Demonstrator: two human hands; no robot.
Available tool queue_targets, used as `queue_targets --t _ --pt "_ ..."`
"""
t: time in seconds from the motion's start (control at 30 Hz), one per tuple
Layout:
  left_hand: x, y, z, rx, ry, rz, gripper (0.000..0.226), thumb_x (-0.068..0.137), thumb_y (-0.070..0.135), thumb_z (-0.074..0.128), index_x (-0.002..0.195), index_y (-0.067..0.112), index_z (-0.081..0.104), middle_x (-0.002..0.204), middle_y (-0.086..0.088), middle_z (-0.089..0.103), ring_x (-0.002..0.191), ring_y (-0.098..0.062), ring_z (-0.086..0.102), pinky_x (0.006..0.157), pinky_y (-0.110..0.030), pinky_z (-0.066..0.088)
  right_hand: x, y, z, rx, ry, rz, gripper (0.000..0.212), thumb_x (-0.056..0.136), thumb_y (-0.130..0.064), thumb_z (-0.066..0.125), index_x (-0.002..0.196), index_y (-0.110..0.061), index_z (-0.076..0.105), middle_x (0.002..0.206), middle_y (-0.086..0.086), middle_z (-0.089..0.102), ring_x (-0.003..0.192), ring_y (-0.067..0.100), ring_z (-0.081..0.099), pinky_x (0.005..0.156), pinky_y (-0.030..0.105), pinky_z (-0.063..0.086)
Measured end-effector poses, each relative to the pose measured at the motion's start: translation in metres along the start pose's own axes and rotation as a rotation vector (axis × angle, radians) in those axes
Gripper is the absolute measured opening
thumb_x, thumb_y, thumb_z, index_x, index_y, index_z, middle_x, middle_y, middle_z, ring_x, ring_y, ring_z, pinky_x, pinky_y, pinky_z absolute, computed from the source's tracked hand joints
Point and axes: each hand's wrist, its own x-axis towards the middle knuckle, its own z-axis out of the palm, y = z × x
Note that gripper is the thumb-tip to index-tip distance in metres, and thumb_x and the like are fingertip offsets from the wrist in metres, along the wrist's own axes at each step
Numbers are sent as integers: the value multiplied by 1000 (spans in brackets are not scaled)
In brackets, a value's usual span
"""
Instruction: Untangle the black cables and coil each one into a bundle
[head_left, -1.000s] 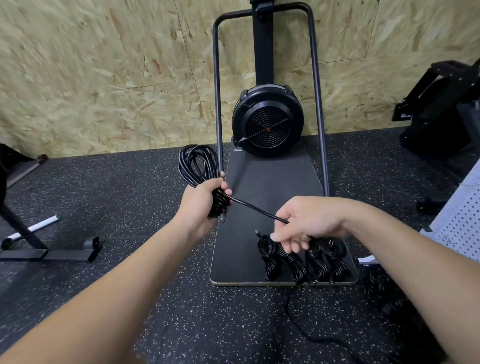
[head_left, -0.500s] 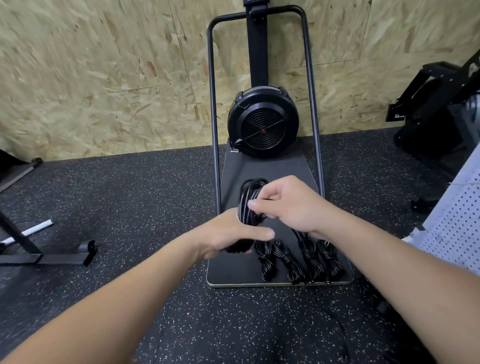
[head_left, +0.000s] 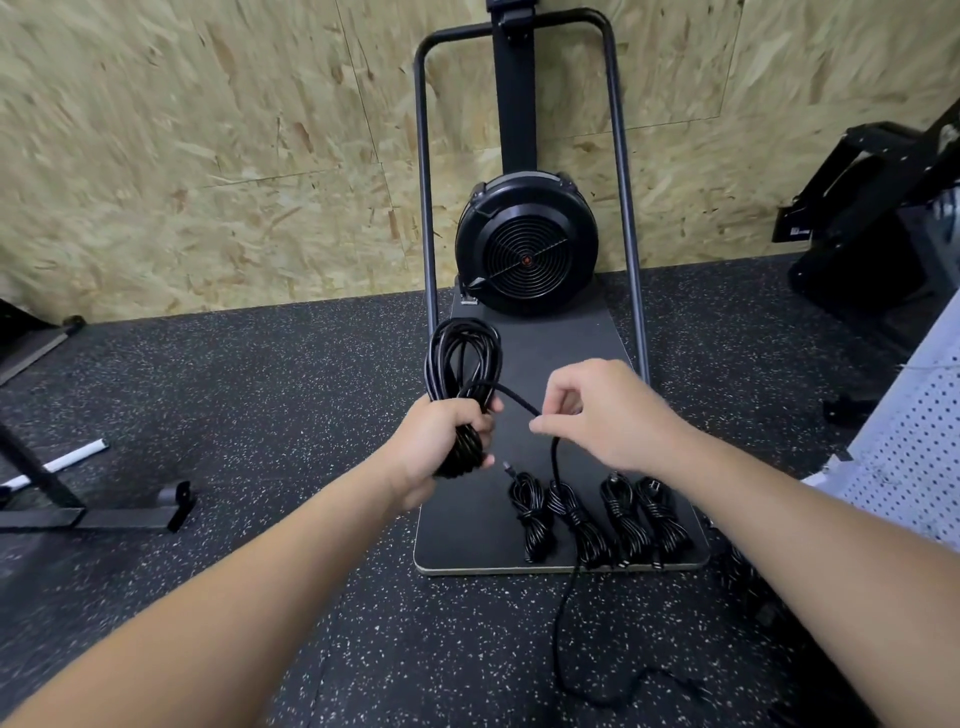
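Loops of the cable coil (head_left: 462, 358) rise above the left hand (head_left: 441, 441) grip; right hand (head_left: 597, 415) pinches its loose tail (head_left: 519, 402).

Two bare forearms show, one coming in from about 7 o'clock and the other from about 4 o'clock. No sleeve, glove, watch, ring or band is visible on them from the frame edge to the fingertips. The left hand (head_left: 441, 441) and right hand (head_left: 602, 415) are likewise uncovered, with short, plain nails.
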Motion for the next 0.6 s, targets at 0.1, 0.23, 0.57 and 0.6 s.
queue_targets --t 0.1,0.23,0.57,0.6 --pt "0 3 -3 27 -17 3 42 70 8 63 111 8 73 79 -2 53 65 -18 47 65 -33 55 6 2 -3 -175 177 -146 29 98 -41 81 74 -31 67 84 -11 71 83 13 62 89 41 53" --pt "-8 0 4 144 -141 -13 44 70 8 60 113 9 71 79 -1 50 67 -16 48 68 -34 56 17 -9 3 -703 122 -213 48 110 -27 63 68 -26 41 74 -10 44 76 20 46 81 31 36" --pt "-6 -1 8 112 -145 61 34 76 5 63 108 9 71 84 -9 53 68 -21 53 69 -37 56 13 -21 30 701 154 127 22 115 -20 52 110 -10 70 100 16 78 84 25 67 79 41 53" --pt "-6 -1 8 142 -110 81 29 79 3 64 107 8 71 84 -12 54 69 -21 54 69 -38 56 14 -23 31 877 115 147 23 115 -14 49 115 0 67 107 30 76 87 35 68 86 52 56"
